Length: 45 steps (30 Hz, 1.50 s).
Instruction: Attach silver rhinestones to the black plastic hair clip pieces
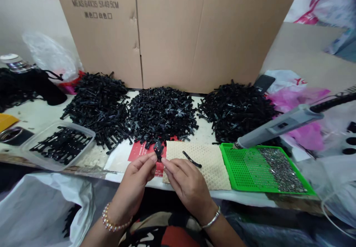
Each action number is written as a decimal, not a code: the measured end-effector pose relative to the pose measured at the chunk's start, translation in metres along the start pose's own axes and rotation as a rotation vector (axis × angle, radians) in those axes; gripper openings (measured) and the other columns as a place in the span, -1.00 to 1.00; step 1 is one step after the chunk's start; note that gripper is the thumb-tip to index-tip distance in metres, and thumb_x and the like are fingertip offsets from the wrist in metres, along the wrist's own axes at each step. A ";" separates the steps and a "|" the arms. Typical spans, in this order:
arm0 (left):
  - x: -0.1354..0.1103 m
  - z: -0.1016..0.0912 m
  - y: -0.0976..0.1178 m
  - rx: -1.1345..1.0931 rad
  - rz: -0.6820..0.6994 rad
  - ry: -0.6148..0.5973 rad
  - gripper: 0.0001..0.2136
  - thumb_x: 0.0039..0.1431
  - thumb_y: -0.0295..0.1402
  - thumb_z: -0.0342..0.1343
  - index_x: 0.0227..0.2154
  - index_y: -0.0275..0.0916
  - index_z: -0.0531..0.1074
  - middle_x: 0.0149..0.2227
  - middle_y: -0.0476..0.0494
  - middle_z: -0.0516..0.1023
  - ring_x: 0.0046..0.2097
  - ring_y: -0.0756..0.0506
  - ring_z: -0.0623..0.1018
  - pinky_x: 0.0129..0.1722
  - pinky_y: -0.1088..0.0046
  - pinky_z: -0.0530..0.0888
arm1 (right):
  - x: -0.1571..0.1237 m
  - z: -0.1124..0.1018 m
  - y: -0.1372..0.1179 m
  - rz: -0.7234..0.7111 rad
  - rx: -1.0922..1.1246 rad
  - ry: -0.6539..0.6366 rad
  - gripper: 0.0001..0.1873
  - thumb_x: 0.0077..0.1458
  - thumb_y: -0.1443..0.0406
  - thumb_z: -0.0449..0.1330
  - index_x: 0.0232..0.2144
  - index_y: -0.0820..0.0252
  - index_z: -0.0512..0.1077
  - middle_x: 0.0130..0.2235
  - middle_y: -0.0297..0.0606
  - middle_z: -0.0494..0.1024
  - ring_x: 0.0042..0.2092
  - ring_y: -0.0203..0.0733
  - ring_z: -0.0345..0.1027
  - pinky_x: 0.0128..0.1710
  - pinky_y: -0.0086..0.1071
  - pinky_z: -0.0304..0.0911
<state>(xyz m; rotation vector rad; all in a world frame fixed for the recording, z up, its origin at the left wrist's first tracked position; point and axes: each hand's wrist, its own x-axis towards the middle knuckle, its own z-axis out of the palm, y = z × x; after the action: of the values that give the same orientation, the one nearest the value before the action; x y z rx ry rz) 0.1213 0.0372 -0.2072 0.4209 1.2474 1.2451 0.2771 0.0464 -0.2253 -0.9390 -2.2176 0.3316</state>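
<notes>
Head view: your left hand [140, 171] and right hand [189, 182] hold a small black part [159, 150] in narrow pinches, just left of the beige mat [215, 165]. A curved black strip [191, 159] lies on that mat. Light, even pressure should keep the part from twisting.

Three heaps of black parts [163, 115] line the table's [204, 135] far edge; a fourth heap [12, 89] lies at its left end. Near edge: one clear tub [55, 167], one beige mat [205, 177] bearing one loose black strip [191, 159], one green tray [227, 169]. Also one left hand [139, 173], one right hand [189, 180], one corded tool [278, 126], one phone [264, 83].
</notes>
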 end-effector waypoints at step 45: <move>0.009 -0.019 0.002 0.109 0.154 0.110 -0.63 -0.28 -0.09 0.40 -0.44 -0.26 0.57 -0.47 0.01 0.53 -0.44 0.07 0.37 -0.42 0.62 0.32 | -0.028 -0.022 0.047 0.315 -0.153 0.001 -0.72 0.22 0.33 0.14 -0.01 0.20 0.38 -0.12 -0.12 0.44 -0.08 -0.01 0.30 -0.06 -0.10 0.28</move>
<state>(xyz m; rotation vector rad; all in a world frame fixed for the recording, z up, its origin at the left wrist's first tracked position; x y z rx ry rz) 0.1024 0.0385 -0.2168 0.5421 1.4017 1.3484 0.3307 0.0594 -0.2458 -1.3754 -2.1152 0.3068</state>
